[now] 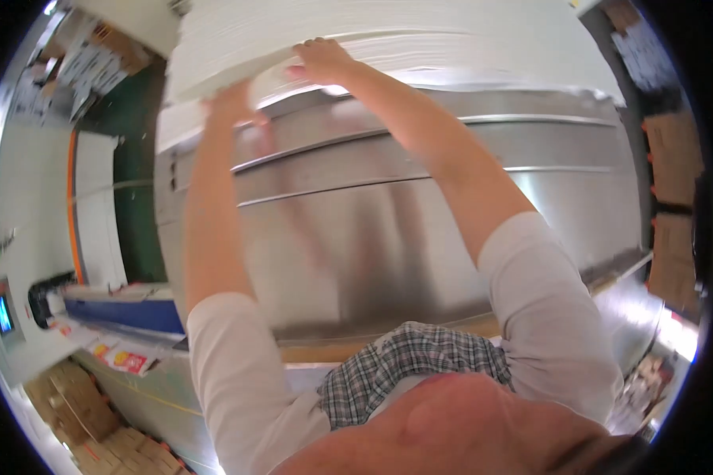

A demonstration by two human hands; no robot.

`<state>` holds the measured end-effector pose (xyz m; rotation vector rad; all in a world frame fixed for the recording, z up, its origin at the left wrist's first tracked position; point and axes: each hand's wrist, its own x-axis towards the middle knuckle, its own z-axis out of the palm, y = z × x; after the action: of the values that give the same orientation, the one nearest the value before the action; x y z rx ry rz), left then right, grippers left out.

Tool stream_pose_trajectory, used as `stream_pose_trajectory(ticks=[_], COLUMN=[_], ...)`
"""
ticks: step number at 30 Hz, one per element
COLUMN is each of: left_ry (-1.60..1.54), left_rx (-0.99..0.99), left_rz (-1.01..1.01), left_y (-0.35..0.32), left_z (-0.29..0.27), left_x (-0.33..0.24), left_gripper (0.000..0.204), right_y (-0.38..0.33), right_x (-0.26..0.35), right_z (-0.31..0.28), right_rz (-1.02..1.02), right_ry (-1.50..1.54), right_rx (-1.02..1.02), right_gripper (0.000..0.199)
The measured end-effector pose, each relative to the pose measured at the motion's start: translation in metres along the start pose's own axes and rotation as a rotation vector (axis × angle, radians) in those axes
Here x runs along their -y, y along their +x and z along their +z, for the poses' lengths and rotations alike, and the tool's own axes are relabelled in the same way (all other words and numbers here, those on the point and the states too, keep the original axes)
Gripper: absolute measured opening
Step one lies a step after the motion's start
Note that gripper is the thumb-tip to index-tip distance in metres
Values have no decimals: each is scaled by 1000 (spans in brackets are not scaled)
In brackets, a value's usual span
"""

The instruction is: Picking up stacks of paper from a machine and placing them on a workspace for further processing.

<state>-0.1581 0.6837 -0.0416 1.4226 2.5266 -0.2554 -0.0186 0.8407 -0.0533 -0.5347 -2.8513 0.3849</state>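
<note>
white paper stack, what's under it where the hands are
Under the white paper stack sits a shiny metal machine table. The left hand lifts a wad of sheets; the right hand reaches into the gap. More sheets lie beneath; the fingertips are hidden.

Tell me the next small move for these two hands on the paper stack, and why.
Probably slide the lifted wad of white sheets toward the body. The left hand is under its raised edge and the right hand is pressed into the gap above the rest of the paper stack, so the wad looks separated, above the metal machine front.
</note>
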Motion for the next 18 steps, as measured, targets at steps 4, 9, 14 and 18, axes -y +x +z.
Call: stream_pose_trajectory(ticks=[4, 9, 14, 18], left_ry=[155, 273, 265, 227], left_rx=[161, 221, 151, 46], left_rz=[-269, -433, -416, -264], left_y=[11, 11, 10, 12], left_z=[-3, -6, 5, 32], left_x=[10, -10, 37, 68], left_gripper=[112, 106, 102, 102], right_y=[-49, -160, -238, -293], right_x=[-142, -339, -456, -549], right_z=[-45, -141, -217, -260], right_rz=[261, 416, 405, 19], right_ry=[-95, -280, -234, -148], right_rx=[253, 486, 508, 514], right_gripper=[66, 79, 83, 87])
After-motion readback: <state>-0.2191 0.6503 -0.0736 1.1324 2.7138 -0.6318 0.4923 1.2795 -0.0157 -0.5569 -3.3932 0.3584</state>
